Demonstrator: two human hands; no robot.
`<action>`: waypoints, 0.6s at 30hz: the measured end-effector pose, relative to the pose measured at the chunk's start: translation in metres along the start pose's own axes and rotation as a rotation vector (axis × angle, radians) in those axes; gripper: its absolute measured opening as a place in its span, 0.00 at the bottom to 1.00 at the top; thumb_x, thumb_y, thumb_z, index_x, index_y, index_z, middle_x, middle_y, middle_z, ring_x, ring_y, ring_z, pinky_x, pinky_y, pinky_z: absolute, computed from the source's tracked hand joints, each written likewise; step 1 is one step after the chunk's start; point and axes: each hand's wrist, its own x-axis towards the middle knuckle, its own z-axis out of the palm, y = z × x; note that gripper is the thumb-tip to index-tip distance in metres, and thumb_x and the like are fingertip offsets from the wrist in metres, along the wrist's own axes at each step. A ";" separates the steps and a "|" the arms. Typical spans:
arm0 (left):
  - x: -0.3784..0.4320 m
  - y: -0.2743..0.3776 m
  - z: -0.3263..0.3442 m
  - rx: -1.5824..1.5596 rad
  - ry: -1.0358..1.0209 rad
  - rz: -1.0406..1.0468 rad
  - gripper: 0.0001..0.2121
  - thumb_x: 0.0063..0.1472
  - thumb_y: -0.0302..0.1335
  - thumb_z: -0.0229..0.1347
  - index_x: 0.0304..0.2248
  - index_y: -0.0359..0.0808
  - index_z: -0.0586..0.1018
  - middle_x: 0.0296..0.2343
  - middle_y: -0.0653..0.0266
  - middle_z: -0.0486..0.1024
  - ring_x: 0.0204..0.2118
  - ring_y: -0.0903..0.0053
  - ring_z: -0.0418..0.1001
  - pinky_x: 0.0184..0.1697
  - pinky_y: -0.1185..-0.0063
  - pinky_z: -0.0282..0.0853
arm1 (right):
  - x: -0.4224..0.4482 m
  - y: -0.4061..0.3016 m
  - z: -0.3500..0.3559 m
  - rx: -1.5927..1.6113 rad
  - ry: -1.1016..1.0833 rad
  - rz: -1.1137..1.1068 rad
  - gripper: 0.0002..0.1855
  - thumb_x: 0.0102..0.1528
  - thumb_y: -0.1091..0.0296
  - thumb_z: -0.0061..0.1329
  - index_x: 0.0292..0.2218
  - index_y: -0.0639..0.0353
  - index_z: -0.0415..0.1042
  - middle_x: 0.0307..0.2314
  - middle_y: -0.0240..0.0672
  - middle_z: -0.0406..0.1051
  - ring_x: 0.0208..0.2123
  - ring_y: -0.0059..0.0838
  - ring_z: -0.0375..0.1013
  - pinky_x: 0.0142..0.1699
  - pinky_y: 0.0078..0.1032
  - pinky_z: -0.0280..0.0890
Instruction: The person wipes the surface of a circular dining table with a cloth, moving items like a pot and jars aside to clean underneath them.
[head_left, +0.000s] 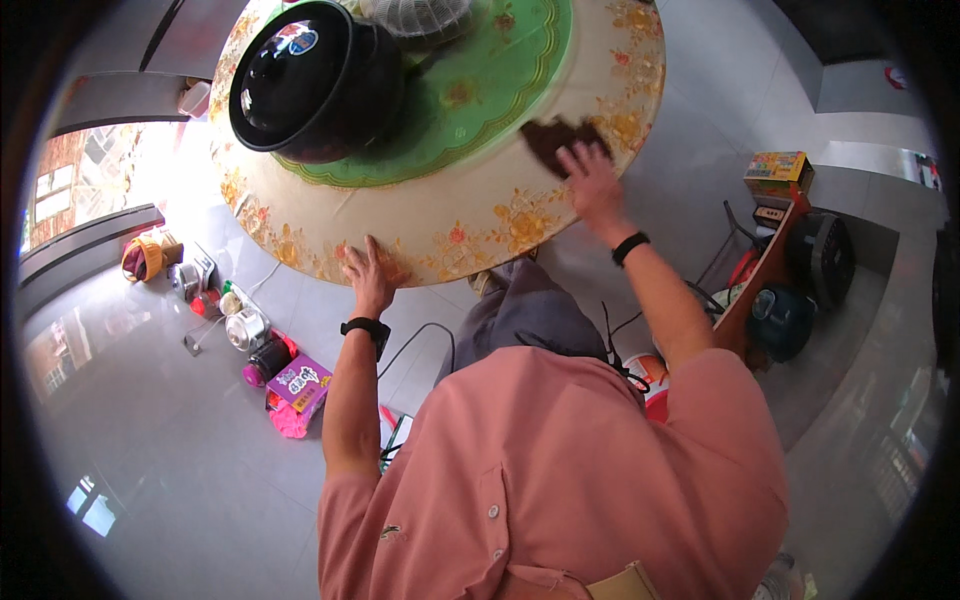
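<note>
A dark brown cloth (559, 142), blurred by motion, lies under the fingers of my right hand (596, 187) near the right edge of a round table. The table wears a floral tablecloth (420, 217) in cream and gold. My left hand (373, 274) rests on the near rim, fingers spread on the cloth's border, holding nothing. At the far left of the tabletop stands a black pot (300, 82) with a glossy dark lid bearing a sticker. It sits partly on a green scalloped mat (480, 112).
Behind the pot is a mesh dome cover (420, 13). On the floor to the left are a purple box (300, 381), a metal pot (246, 330) and an orange basket (142, 259). A wooden board (765, 262), dark appliances (780, 322) and a yellow box (778, 169) stand at right.
</note>
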 end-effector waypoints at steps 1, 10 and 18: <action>0.001 -0.001 0.001 0.010 -0.019 -0.020 0.58 0.52 0.45 0.71 0.70 0.38 0.44 0.64 0.18 0.36 0.68 0.28 0.39 0.67 0.42 0.39 | 0.009 0.011 -0.002 -0.058 0.015 0.057 0.31 0.62 0.65 0.46 0.65 0.46 0.62 0.64 0.47 0.58 0.65 0.58 0.57 0.67 0.52 0.53; 0.006 -0.006 0.011 -0.041 -0.001 -0.015 0.58 0.53 0.46 0.71 0.71 0.41 0.42 0.64 0.18 0.37 0.66 0.21 0.38 0.66 0.40 0.40 | -0.043 -0.169 0.072 0.247 -0.079 -0.464 0.18 0.54 0.71 0.46 0.47 0.56 0.73 0.58 0.44 0.67 0.62 0.50 0.63 0.67 0.49 0.54; 0.007 -0.007 0.018 -0.013 0.011 -0.082 0.57 0.52 0.46 0.71 0.71 0.49 0.43 0.67 0.28 0.33 0.64 0.18 0.40 0.62 0.37 0.52 | -0.057 -0.072 0.043 0.281 -0.062 -0.767 0.09 0.58 0.68 0.50 0.42 0.51 0.71 0.57 0.36 0.70 0.56 0.44 0.70 0.62 0.46 0.66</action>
